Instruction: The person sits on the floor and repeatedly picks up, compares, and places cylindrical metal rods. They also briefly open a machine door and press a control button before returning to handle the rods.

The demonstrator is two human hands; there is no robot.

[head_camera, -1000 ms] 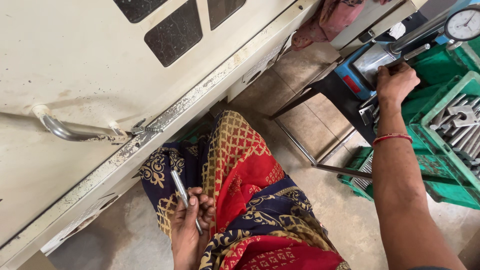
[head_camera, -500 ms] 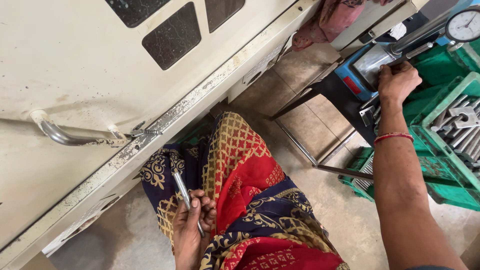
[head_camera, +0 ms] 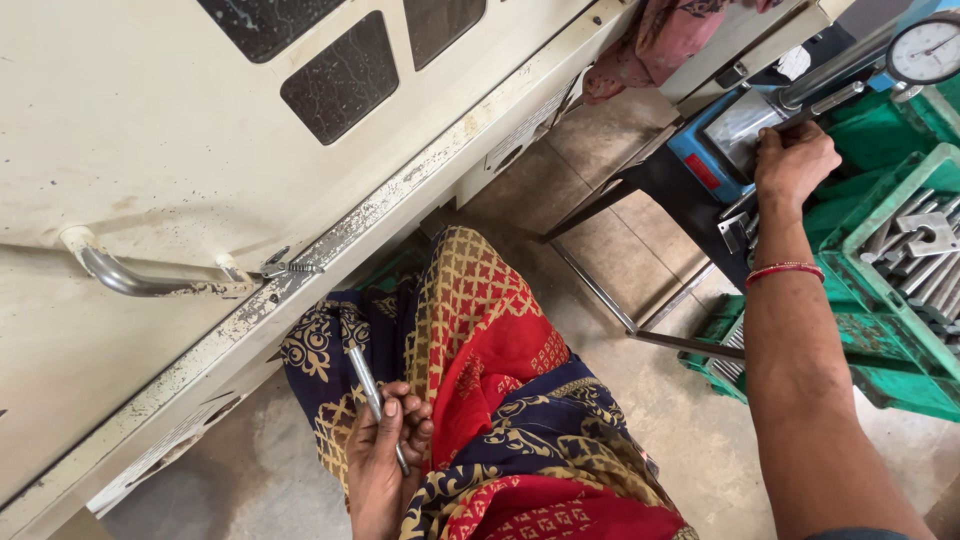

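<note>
While the left hand (head_camera: 385, 460) rests low on the patterned cloth (head_camera: 500, 400), I see its fingers closed around a thin metal rod (head_camera: 372, 392). Above it stands the cream machine door (head_camera: 180, 180) with its handle (head_camera: 125, 275). Farther away, my right hand (head_camera: 793, 160) grips a gauge fixture (head_camera: 760, 115), beside the green crate (head_camera: 890, 260) of metal parts.

A slim, shiny metal rod (head_camera: 372, 396) stands tilted in the left hand (head_camera: 385, 455), its upper end poking out above the curled fingers (head_camera: 412, 418).
</note>
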